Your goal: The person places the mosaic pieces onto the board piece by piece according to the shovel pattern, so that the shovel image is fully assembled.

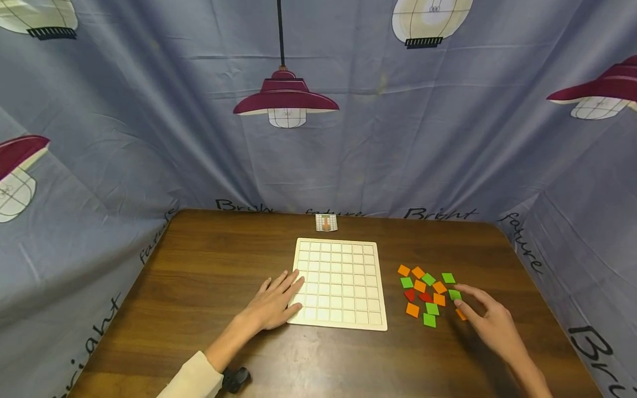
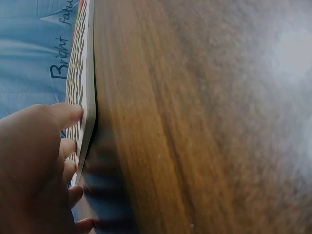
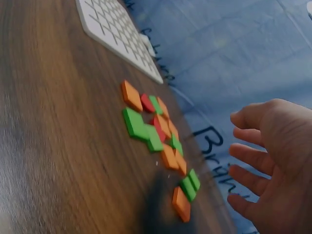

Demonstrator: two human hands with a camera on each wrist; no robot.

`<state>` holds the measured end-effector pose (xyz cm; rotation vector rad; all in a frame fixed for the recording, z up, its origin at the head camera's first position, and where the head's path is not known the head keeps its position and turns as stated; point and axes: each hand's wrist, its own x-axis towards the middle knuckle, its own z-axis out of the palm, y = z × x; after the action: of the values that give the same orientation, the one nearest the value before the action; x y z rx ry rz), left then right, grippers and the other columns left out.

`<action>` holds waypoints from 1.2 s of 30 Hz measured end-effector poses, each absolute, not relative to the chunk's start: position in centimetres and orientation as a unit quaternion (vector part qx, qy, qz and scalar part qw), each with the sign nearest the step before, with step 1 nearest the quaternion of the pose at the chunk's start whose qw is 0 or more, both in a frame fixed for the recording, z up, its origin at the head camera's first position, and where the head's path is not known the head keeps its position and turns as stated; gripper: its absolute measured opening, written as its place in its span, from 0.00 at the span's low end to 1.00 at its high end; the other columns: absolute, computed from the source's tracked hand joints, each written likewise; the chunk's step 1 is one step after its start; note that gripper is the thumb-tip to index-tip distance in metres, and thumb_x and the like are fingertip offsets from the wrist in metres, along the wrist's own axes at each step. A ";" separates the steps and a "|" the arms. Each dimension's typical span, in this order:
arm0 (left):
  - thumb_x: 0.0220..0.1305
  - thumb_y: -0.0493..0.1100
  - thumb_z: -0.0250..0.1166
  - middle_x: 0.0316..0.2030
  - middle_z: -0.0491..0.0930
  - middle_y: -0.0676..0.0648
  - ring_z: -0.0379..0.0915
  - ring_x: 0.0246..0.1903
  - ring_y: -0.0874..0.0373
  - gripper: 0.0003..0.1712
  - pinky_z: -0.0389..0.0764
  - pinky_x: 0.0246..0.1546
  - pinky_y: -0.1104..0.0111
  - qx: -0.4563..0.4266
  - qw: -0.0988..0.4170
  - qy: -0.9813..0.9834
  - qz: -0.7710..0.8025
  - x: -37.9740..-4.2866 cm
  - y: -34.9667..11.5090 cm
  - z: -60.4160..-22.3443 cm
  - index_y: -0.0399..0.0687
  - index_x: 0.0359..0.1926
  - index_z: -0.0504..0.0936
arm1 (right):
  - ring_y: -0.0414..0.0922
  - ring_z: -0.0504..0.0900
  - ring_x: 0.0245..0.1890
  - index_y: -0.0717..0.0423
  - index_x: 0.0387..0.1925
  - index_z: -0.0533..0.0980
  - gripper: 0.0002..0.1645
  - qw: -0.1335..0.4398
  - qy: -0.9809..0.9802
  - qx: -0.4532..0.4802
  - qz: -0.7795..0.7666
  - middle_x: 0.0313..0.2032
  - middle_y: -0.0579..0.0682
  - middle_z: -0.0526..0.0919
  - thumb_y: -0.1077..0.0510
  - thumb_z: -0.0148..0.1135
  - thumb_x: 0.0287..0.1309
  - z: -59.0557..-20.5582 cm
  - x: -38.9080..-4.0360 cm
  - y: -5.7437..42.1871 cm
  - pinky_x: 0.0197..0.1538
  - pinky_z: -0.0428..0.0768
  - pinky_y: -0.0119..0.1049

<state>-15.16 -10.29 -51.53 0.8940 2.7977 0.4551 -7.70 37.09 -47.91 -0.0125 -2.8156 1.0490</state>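
Observation:
A pale wooden grid board lies flat on the table. My left hand rests on its left edge with fingers spread, and the left wrist view shows the thumb on the board's rim. To the right of the board lie loose square tiles, orange, green and red. Over the right side of these tiles hovers my right hand, thumb and index finger apart near a green tile. In the right wrist view that hand holds nothing.
Behind the board lies a small card with a printed grid pattern. A black object is by my left wrist at the table's front. Blue-grey curtain with printed lamps surrounds the brown wooden table.

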 end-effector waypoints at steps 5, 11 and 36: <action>0.78 0.54 0.51 0.77 0.50 0.42 0.45 0.75 0.40 0.35 0.49 0.68 0.39 0.298 0.097 0.939 0.144 -15.1 -10.3 -51.4 0.47 0.78 0.56 | 0.52 0.80 0.53 0.57 0.60 0.77 0.24 0.079 -0.938 -0.020 0.336 0.56 0.64 0.80 0.51 0.64 0.68 -49.3 -8.2 38.4 0.46 0.78 0.42; 0.78 0.54 0.51 0.77 0.48 0.40 0.44 0.74 0.38 0.36 0.47 0.68 0.37 0.302 0.106 0.935 0.152 -15.2 -10.3 -51.3 0.45 0.78 0.55 | 0.19 0.71 0.46 0.62 0.62 0.75 0.27 0.063 -0.919 -0.042 0.388 0.57 0.66 0.79 0.51 0.63 0.69 -51.4 -9.0 40.0 0.41 0.71 0.16; 0.78 0.55 0.49 0.78 0.46 0.41 0.41 0.75 0.39 0.37 0.44 0.68 0.37 0.303 0.119 0.933 0.151 -15.7 -10.4 -52.0 0.46 0.79 0.53 | 0.44 0.73 0.51 0.64 0.65 0.73 0.31 0.005 -0.924 -0.005 0.382 0.59 0.66 0.76 0.48 0.63 0.68 -53.0 -14.3 42.1 0.47 0.74 0.30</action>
<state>-15.74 -10.36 -51.97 0.8853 2.7287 0.4412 -14.34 42.06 -53.01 -0.0144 -2.8954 1.1954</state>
